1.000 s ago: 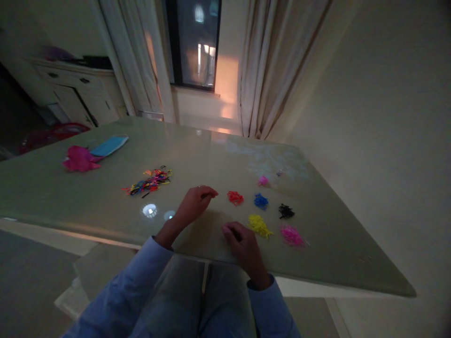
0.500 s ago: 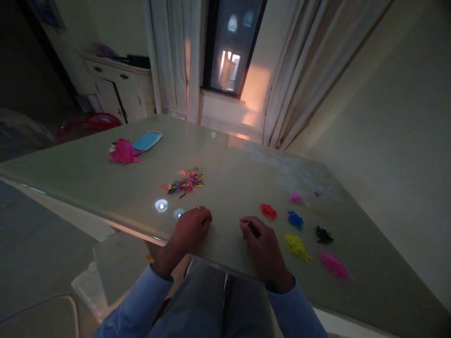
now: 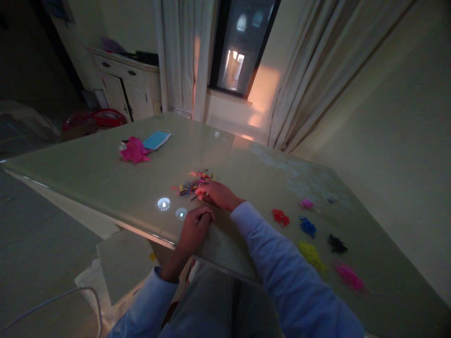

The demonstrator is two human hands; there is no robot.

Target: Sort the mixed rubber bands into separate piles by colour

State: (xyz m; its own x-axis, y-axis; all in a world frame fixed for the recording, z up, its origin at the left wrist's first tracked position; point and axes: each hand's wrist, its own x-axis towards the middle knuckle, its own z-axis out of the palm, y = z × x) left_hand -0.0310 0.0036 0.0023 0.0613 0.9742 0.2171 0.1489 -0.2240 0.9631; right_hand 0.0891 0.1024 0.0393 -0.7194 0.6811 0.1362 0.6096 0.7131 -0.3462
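A mixed pile of small coloured rubber bands [image 3: 188, 187] lies on the table in front of me. My right hand [image 3: 217, 193] reaches across to its near right edge, fingers stretched forward and fingertips touching the bands. The thumb sits lower, partly in shadow, and no band shows in the grasp. Closer to the table edge, my left hand [image 3: 197, 225] rests with its fingers curled in. Whatever it may hold is hidden. Sorted heaps lie to the right: red bands [image 3: 280, 217], blue bands [image 3: 307, 227], yellow bands [image 3: 312, 257], black bands [image 3: 337, 244] and pink bands [image 3: 349, 276].
Toward the back left of the table [image 3: 88, 176] are a crumpled pink wrapper [image 3: 135, 150] and a blue face mask [image 3: 157, 140]. A small pink piece [image 3: 307, 203] lies beyond the blue heap. Curtains [image 3: 179, 56] and a cabinet [image 3: 121, 84] stand behind.
My right hand has moved left and forward from beside the red heap to the mixed pile, its fingers straightening. My left hand stays curled near the edge. The view has shifted slightly.
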